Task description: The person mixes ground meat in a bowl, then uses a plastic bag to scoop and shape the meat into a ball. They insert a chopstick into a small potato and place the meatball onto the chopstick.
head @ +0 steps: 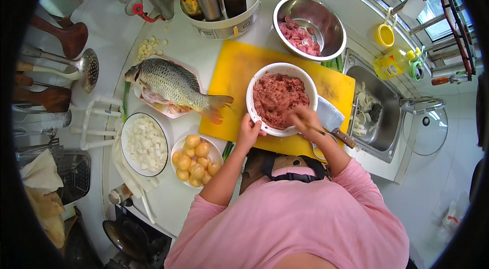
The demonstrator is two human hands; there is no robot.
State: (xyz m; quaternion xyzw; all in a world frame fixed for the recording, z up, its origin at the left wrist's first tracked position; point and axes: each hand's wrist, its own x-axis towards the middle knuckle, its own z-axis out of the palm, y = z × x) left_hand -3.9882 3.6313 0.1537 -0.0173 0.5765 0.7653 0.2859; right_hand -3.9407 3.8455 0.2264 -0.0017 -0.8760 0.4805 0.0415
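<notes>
A white bowl (249, 95) of minced meat (280, 97) stands on the yellow cutting board (237, 63). My left hand (250, 131) grips its near left rim, thumb on top. Over the right side of the bowl, my right hand (305, 121) is blurred by motion and closed on thin sticks, apparently chopsticks (316, 129); their tips are not clearly visible. Beside the bowl lies a cleaver (331, 115), its blade partly hidden by the bowl and its wooden handle (344, 138) pointing toward me.
A whole fish (168, 80) on a tray overhangs the board's left edge. Nearer are a bowl of white cubes (145, 145) and a plate of peeled potatoes (196, 160). A steel bowl (336, 45) with meat pieces stands behind; the sink (376, 143) is right.
</notes>
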